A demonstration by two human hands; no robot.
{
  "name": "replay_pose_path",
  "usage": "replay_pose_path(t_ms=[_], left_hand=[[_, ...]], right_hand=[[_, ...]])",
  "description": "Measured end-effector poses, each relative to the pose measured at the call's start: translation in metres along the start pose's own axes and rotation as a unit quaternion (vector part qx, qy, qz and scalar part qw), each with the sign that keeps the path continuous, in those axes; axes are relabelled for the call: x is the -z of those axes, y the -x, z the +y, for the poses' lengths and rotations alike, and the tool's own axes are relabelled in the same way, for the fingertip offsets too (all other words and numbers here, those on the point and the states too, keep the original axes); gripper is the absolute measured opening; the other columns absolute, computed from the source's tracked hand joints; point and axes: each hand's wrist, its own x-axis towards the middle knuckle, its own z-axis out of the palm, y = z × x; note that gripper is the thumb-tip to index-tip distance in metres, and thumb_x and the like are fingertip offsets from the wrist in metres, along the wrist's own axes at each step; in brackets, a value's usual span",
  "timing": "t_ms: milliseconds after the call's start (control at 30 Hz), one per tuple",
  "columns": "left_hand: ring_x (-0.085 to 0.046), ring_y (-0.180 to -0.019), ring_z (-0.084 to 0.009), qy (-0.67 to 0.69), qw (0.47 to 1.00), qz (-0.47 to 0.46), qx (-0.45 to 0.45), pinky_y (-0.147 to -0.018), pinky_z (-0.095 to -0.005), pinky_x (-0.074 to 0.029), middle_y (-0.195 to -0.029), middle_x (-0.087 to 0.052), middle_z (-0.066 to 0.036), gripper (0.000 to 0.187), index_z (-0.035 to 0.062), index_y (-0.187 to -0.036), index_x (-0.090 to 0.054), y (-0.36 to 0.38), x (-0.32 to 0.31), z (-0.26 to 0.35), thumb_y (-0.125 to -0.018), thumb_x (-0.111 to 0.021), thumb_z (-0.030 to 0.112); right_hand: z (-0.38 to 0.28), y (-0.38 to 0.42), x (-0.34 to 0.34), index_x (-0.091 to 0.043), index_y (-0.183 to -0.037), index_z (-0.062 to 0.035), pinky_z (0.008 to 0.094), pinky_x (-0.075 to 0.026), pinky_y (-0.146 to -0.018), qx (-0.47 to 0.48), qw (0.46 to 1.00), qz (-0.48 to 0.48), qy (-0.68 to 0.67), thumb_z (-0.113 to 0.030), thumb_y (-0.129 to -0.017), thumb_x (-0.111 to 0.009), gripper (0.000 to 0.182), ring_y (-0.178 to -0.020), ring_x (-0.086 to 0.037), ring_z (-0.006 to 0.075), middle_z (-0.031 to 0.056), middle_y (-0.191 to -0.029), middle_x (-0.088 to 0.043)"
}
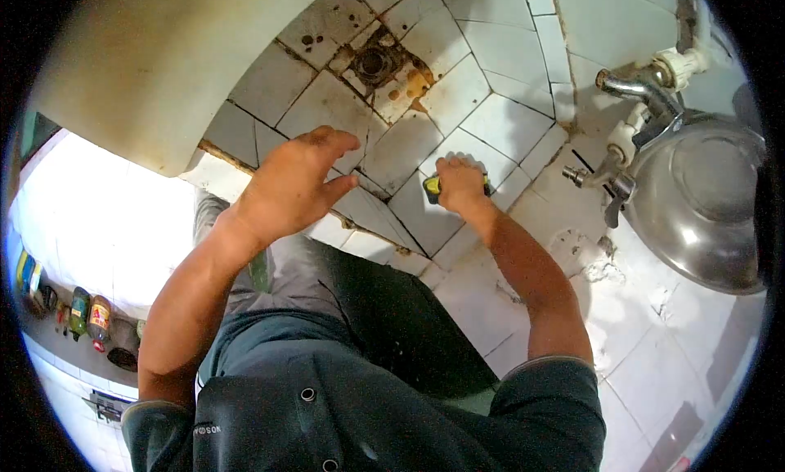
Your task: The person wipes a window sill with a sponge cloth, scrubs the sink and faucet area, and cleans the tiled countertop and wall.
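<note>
My right hand (pixel 460 182) is wrapped from above around a small yellow-and-black object (pixel 432 189), pressed against the white tiled surface (pixel 409 149). The fingers cover most of that object, so its kind does not show. My left hand (pixel 298 177) hovers over the near edge of the tiles, holding nothing, its thumb and fingers apart. Farther off in the tiles is a round drain hole (pixel 374 63) with brown, rusty stains around it. Dark grout lines and specks run across the tiles.
A large curved cream surface (pixel 188 63) fills the upper left. On the right, a metal basin (pixel 695 206) leans by two metal taps, an upper tap (pixel 646 92) and a lower tap (pixel 601 180). Several bottles (pixel 99 318) stand on a ledge at left.
</note>
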Motion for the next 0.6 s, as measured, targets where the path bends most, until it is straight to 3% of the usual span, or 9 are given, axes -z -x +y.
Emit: replay_pose_path(t_ms=[33, 67, 100, 133, 200, 333, 433, 500, 600], left_hand=[[-0.063, -0.085, -0.0334, -0.005, 1.000, 0.004, 0.001, -0.073, -0.0390, -0.052, -0.107, -0.061, -0.018, 0.039, 0.0023, -0.116, -0.057, 0.000, 0.000, -0.003, -0.079, -0.070, 0.011], [-0.063, -0.085, -0.0333, -0.022, 0.999, 0.016, -0.024, -0.073, -0.0388, -0.052, -0.107, -0.061, -0.017, 0.039, 0.0029, -0.116, -0.058, 0.001, -0.003, -0.008, -0.080, -0.070, 0.011], [-0.063, -0.085, -0.0331, -0.037, 0.998, 0.026, -0.050, -0.073, -0.0385, -0.052, -0.107, -0.061, -0.017, 0.039, 0.0034, -0.116, -0.058, 0.002, -0.005, -0.010, -0.080, -0.070, 0.011], [-0.063, -0.085, -0.0331, -0.040, 0.998, 0.028, -0.048, -0.073, -0.0385, -0.052, -0.107, -0.061, -0.017, 0.039, 0.0034, -0.116, -0.058, 0.002, -0.004, -0.010, -0.080, -0.070, 0.011], [-0.063, -0.087, -0.0323, -0.067, 0.996, 0.026, -0.055, -0.073, -0.0385, -0.052, -0.107, -0.061, -0.017, 0.039, 0.0038, -0.116, -0.057, 0.002, -0.004, -0.010, -0.080, -0.070, 0.011], [-0.063, -0.093, -0.0333, 0.006, 1.000, -0.018, 0.013, -0.077, -0.0403, -0.051, -0.108, -0.061, -0.018, 0.038, 0.0023, -0.115, -0.058, -0.001, -0.001, 0.001, -0.080, -0.070, 0.011], [-0.064, -0.093, -0.0330, -0.012, 1.000, 0.005, -0.002, -0.078, -0.0401, -0.052, -0.108, -0.061, -0.018, 0.037, 0.0020, -0.114, -0.058, 0.000, -0.002, 0.000, -0.080, -0.070, 0.011], [-0.064, -0.094, -0.0331, -0.008, 1.000, -0.003, 0.024, -0.079, -0.0394, -0.052, -0.108, -0.062, -0.018, 0.037, 0.0025, -0.113, -0.059, 0.000, 0.000, 0.000, -0.079, -0.070, 0.011], [-0.063, -0.096, -0.0345, -0.039, 0.999, 0.006, -0.003, -0.081, -0.0397, -0.051, -0.107, -0.062, -0.018, 0.037, 0.0029, -0.114, -0.059, 0.000, -0.002, -0.003, -0.079, -0.070, 0.011]], right_hand=[[-0.001, -0.009, 0.010, -0.059, -0.113, -0.0163, 0.0498, -0.047, -0.084, -0.051, 0.996, -0.074, 0.022, -0.027, -0.061, -0.078, 0.056, -0.107, -0.056, 0.0325, 0.0093, -0.115, -0.058], [0.018, -0.021, -0.003, -0.059, -0.115, -0.0171, 0.0494, -0.047, -0.084, -0.081, 0.995, -0.053, 0.009, -0.026, -0.062, -0.077, 0.058, -0.108, -0.056, 0.0310, 0.0111, -0.114, -0.058], [0.046, -0.030, -0.015, -0.058, -0.116, -0.0130, 0.0501, -0.047, -0.084, -0.095, 0.994, 0.028, -0.039, -0.025, -0.064, -0.075, 0.056, -0.104, -0.058, 0.0302, 0.0124, -0.108, -0.061], [0.072, -0.035, -0.014, -0.058, -0.110, -0.0085, 0.0499, -0.048, -0.079, -0.068, 0.985, 0.160, -0.004, -0.021, -0.069, -0.070, 0.044, -0.098, -0.060, 0.0305, 0.0130, -0.101, -0.063], [0.095, -0.031, 0.028, -0.059, -0.098, -0.0078, 0.0493, -0.047, -0.073, -0.152, 0.973, 0.174, 0.017, -0.014, -0.075, -0.064, 0.025, -0.090, -0.061, 0.0313, 0.0143, -0.094, -0.063], [0.077, -0.015, -0.015, -0.062, -0.101, -0.0090, 0.0487, -0.048, -0.077, -0.080, 0.982, 0.156, 0.071, -0.017, -0.076, -0.062, 0.026, -0.092, -0.061, 0.0316, 0.0131, -0.096, -0.064], [0.000, 0.022, -0.005, -0.066, -0.107, -0.0160, 0.0509, -0.048, -0.083, 0.077, 0.995, -0.054, -0.031, -0.018, -0.071, -0.067, 0.036, -0.102, -0.060, 0.0335, 0.0122, -0.105, -0.065], [-0.018, 0.029, -0.023, -0.066, -0.108, -0.0184, 0.0515, -0.048, -0.084, 0.181, 0.974, -0.083, -0.111, -0.016, -0.066, -0.070, 0.043, -0.102, -0.061, 0.0331, 0.0112, -0.102, -0.067], [0.008, 0.024, -0.009, -0.067, -0.105, -0.0204, 0.0485, -0.050, -0.083, 0.170, 0.973, -0.053, -0.146, -0.019, -0.065, -0.071, 0.041, -0.099, -0.062, 0.0324, 0.0109, -0.098, -0.067]])
